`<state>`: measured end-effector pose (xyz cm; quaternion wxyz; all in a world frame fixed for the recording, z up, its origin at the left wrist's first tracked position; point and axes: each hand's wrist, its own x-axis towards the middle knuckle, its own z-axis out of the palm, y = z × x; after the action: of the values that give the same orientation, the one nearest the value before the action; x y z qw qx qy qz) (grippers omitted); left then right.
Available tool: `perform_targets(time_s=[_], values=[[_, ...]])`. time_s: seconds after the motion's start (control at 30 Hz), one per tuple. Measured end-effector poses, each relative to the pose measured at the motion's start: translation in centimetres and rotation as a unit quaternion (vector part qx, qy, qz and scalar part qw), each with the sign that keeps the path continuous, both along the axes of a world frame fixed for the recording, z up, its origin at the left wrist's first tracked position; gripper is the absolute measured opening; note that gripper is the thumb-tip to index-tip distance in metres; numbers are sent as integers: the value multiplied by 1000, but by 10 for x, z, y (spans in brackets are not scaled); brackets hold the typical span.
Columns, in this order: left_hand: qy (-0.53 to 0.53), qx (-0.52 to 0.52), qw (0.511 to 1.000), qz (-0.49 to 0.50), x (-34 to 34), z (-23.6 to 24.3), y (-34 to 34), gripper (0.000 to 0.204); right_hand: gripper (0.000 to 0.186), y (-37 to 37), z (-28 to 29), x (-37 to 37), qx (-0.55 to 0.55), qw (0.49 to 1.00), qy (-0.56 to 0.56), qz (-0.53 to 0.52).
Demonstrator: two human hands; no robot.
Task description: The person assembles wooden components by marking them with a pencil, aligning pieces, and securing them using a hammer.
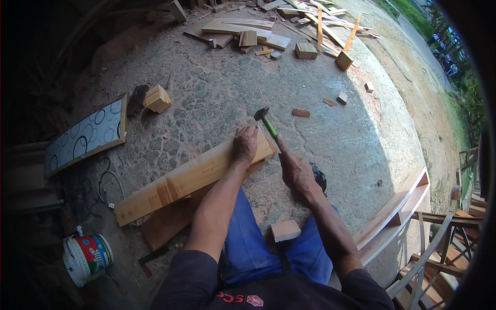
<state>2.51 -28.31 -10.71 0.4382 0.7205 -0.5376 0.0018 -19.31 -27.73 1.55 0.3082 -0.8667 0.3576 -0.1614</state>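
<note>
A long pale wooden plank (178, 178) lies slantwise before me, its right end nearest my hands. My left hand (245, 144) is closed over the far edge of that end; its fingertips are partly hidden. To its right, my right hand (298, 173) grips a hammer (269, 125) by its green handle. The dark hammer head is raised just beyond the plank's end, apart from my left hand. Under the plank rests a darker reddish board (168, 223). Between my blue-trousered legs sits a small wooden block (285, 230).
At left are a circle-patterned framed panel (88, 135), a wood block (157, 99), a cable (109, 178) and a paint bucket (88, 258). Scrap boards (235, 28) are heaped at the far side. A long wooden frame (395, 212) lies at right.
</note>
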Motion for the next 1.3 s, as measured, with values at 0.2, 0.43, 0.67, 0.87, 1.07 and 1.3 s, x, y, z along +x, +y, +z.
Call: perform_targets(time_s=[0.2, 0.43, 0.67, 0.87, 1.07, 1.3], values=[[-3, -2, 1000, -20, 0, -1, 2, 14, 74, -2, -7, 1, 2, 998, 63, 7], [2, 7, 1000, -9, 3, 2, 5, 15, 73, 5, 40, 5, -70, 995, -67, 18], [0, -1, 1000, -23, 3, 3, -3, 15, 74, -13, -9, 9, 11, 997, 80, 7], [20, -10, 1000, -8, 3, -1, 5, 14, 69, 10, 39, 14, -125, 983, -136, -15], [50, -9, 999, -3, 3, -2, 2, 12, 61, -6, -21, 7, 65, 993, 90, -29], [-23, 142, 985, -100, 46, -1, 2, 38, 48, -8, -97, 40, 163, 978, -28, -130]])
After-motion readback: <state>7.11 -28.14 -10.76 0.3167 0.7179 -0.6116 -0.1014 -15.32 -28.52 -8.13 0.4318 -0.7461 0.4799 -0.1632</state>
